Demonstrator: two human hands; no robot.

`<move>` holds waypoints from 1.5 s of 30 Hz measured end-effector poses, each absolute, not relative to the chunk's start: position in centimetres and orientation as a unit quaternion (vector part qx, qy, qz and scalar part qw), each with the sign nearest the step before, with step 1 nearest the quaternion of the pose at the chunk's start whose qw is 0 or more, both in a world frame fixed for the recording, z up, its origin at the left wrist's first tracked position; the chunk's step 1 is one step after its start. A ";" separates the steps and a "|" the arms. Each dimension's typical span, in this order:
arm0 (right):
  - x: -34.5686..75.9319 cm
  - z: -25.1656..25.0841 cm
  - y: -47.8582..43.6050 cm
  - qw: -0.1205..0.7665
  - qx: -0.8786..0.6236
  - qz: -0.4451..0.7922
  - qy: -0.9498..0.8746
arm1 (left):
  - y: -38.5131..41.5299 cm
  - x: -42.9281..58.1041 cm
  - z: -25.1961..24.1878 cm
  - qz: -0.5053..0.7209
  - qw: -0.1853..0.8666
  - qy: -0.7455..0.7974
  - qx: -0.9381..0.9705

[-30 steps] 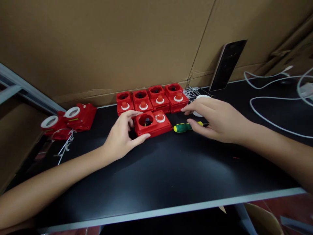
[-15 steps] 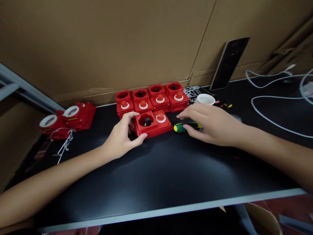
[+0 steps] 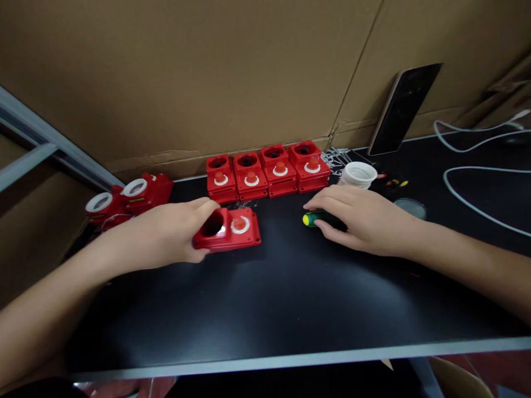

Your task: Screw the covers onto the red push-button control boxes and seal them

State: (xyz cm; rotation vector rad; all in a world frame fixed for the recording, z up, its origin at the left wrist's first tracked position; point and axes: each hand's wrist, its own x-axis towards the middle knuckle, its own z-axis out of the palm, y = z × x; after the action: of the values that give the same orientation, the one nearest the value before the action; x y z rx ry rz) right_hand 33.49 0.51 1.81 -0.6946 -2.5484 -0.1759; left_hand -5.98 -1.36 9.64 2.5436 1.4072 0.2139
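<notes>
My left hand [image 3: 174,229] grips the left end of a red box-shaped housing [image 3: 244,235] with a round opening and a red button ringed in white. The housing is tilted a little over the black table. On the right, the fingers of my right hand [image 3: 352,218] are closed round a green screwdriver handle with a yellow end [image 3: 309,220]; its shaft is hidden under the hand. Behind the held housing stands a row of several similar red housings [image 3: 251,179], side by side against the cardboard.
Two red units with white rings [image 3: 143,193] sit at the left. A white jar [image 3: 359,174], a heap of screws [image 3: 338,156], a clear round lid [image 3: 410,209] and a white cable [image 3: 477,199] are at the right. A dark panel [image 3: 404,108] leans on the cardboard wall [image 3: 249,66].
My left hand has moved the red housing left and nearer, tilting it. My right hand has closed round the screwdriver handle. The camera view has shifted slightly.
</notes>
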 end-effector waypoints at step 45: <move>33.6 1.7 0.4 0.224 -0.253 -0.053 -0.940 | -0.7 -5.8 10.7 -0.271 -0.150 0.583 0.752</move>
State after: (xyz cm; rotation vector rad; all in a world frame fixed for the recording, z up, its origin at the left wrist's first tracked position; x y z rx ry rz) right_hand 33.62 0.41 1.70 -0.6988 -2.5932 -0.1464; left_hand -5.76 -0.73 10.73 2.6170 2.0287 -0.9420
